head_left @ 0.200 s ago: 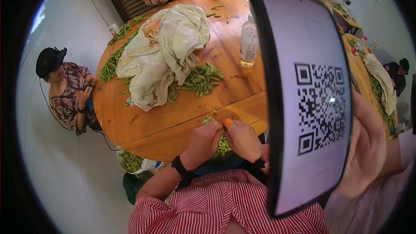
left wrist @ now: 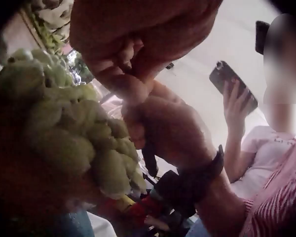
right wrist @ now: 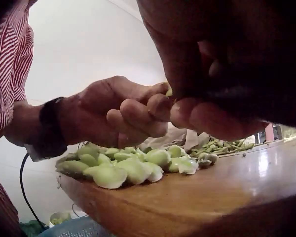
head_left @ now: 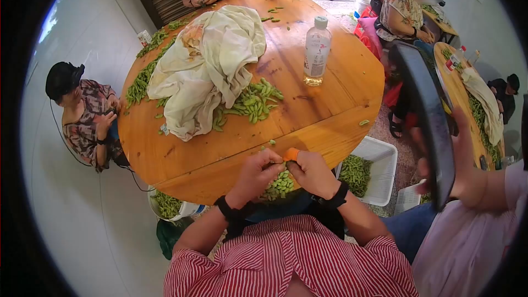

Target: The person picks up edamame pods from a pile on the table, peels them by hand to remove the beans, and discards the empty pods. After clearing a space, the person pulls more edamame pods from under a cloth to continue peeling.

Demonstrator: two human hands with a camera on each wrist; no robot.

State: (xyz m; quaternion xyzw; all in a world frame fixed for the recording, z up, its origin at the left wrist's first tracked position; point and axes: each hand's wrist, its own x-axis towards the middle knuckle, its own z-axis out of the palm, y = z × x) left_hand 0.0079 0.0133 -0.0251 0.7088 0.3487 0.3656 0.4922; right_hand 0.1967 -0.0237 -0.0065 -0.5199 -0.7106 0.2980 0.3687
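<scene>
Just over the table's near edge, my left hand (head_left: 254,176) and right hand (head_left: 314,175) meet at their fingertips. An orange cover (head_left: 291,154) wraps one right-hand finger. In the right wrist view a bit of a green soybean pod (right wrist: 168,92) shows where the fingertips of both hands pinch together; the fingers hide most of it. Beneath the hands lies a heap of shelled green soybeans (right wrist: 133,169) on the table edge. The heap of soybeans (left wrist: 69,133) is also close up in the left wrist view, beside both hands.
Unshelled pods (head_left: 254,102) spill from under a pale cloth (head_left: 206,66) on the wooden table (head_left: 286,132). A bottle (head_left: 317,52) stands right of it. A white basket (head_left: 382,168) of pods sits right of the table. Close at right, another person holds a phone (head_left: 426,126).
The phone with a QR code has swung right and turned edge-on, uncovering the table's right side, the white basket and my right forearm. My hands stay together, with a slight shift of the fingers.
</scene>
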